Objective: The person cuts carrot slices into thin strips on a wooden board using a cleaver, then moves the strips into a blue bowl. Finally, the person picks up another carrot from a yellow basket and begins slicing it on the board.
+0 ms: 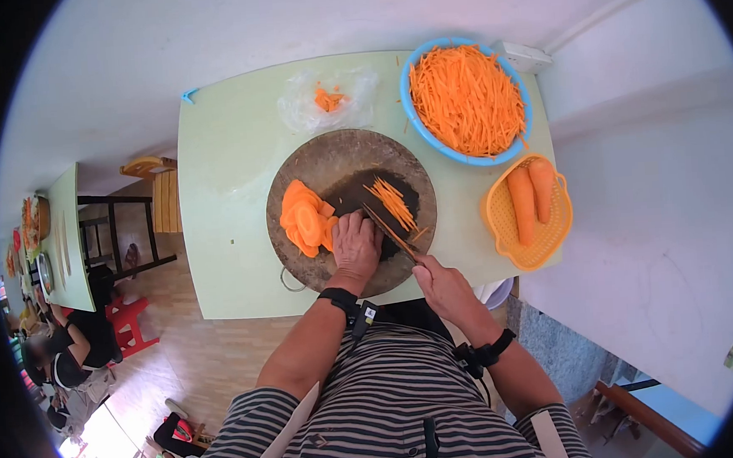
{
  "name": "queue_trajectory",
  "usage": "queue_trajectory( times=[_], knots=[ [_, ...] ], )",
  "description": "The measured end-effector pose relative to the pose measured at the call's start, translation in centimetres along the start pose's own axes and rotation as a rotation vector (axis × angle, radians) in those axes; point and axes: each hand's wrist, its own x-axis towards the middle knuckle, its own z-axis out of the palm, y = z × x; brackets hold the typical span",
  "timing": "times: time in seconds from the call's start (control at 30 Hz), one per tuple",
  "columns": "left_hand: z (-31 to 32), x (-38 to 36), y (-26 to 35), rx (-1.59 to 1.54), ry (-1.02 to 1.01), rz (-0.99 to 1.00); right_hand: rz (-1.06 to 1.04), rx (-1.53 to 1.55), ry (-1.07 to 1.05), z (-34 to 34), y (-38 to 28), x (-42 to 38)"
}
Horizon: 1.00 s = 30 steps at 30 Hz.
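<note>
On the round chopping board [296,170], my left hand [356,248] presses down with curled fingers beside the knife; the carrot piece under the fingertips is mostly hidden. My right hand [448,293] is closed around the handle of a knife [390,230], whose blade slants up and left against my left fingers. A pile of carrot slices [303,219] lies left of my left hand. Right of the blade, thin carrot strips [392,202] are spread over a dark, wet-looking patch of board.
Back right stands a blue basin [411,113] heaped with carrot shreds [468,101]. A yellow basket [506,241] holds two whole carrots [523,205]. Behind the board lies a clear plastic bag [362,91] with carrot scraps [327,99]. At far left, people sit near another table [67,239].
</note>
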Motion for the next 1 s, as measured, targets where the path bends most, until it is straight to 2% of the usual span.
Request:
queue_trajectory(
  times=[0.3,0.47,0.6,0.67,1.0],
  knots=[
    [-0.1,0.2,0.1,0.029,0.009,0.021,0.001,-0.083,0.006,0.6,-1.3,3.3],
    [0.1,0.3,0.2,0.007,0.072,0.037,0.006,0.216,0.141,0.8,-0.4,3.9],
    [0.2,0.2,0.3,0.003,0.07,0.024,-0.024,0.122,0.103,-0.1,-0.1,2.2],
    [0.3,0.1,0.0,0.002,0.056,0.016,0.013,0.1,-0.008,-0.2,-0.3,1.2],
    [-0.1,0.3,0.2,0.035,0.002,0.009,0.085,0.06,-0.058,0.5,-0.6,0.9]
  ],
)
